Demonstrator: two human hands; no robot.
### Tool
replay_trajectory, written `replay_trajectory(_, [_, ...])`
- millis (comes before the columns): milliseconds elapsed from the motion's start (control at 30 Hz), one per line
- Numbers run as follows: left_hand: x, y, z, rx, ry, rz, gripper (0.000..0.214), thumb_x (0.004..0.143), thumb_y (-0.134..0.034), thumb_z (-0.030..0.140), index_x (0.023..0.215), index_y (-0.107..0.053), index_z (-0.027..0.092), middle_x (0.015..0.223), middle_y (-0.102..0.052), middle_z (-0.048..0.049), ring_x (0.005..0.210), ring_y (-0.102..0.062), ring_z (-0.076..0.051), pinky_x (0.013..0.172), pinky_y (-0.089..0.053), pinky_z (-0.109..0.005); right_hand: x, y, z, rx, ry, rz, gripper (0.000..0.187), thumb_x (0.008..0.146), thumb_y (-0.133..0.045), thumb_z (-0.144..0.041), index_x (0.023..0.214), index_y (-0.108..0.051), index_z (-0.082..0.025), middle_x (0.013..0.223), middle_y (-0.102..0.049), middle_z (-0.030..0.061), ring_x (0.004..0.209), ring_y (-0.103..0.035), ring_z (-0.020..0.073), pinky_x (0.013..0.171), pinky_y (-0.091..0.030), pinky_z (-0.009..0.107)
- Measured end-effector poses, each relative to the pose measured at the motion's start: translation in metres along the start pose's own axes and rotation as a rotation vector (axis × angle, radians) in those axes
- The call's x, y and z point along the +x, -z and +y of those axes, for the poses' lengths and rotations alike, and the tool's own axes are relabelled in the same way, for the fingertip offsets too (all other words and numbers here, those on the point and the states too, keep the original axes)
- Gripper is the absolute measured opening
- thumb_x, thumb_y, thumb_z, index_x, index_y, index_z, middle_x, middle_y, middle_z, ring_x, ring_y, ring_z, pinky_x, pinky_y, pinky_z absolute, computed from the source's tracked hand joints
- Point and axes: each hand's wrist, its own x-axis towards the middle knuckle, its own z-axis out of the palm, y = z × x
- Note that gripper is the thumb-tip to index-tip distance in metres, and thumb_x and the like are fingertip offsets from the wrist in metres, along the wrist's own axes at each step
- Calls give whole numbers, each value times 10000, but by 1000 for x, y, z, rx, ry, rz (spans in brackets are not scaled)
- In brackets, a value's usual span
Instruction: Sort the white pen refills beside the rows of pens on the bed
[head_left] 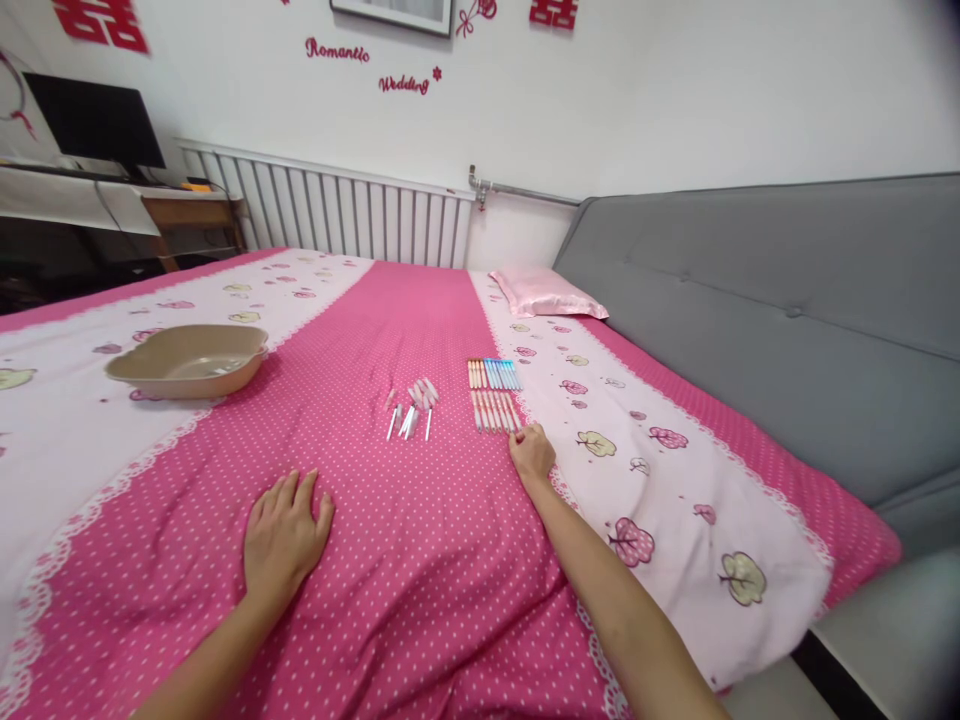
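Note:
My left hand (285, 535) lies flat on the pink dotted bedsheet (420, 580), fingers stretched out, holding nothing. My right hand (532, 452) reaches forward with fingers curled, its tips at the near end of a row of orange-pink pens (493, 411). Whether it grips a pen is hidden by the knuckles. Behind that row lies a second row of orange and blue pens (495, 374). A loose pile of white and pink pens (412, 408) sits to the left of the rows, between my two hands and farther away.
A beige plastic basin (189, 359) rests on the bed's left side. A pink pillow (546, 293) lies at the far end. A grey padded headboard (787, 310) runs along the right. A radiator (337, 210) and a desk with a monitor (97, 120) stand behind the bed.

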Motion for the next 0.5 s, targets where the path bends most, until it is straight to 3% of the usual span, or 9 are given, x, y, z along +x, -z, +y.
replay_trajectory(500, [-1, -2, -1, 7, 4, -10, 565, 863, -288, 410, 1267, -505, 81, 1272, -538, -165, 1203, -448, -286, 1033, -292, -414, 1, 4, -2, 8, -24, -40, 190, 823, -544, -307, 749, -660, -175, 944, -592, 30, 683, -565, 111, 579, -372, 230])
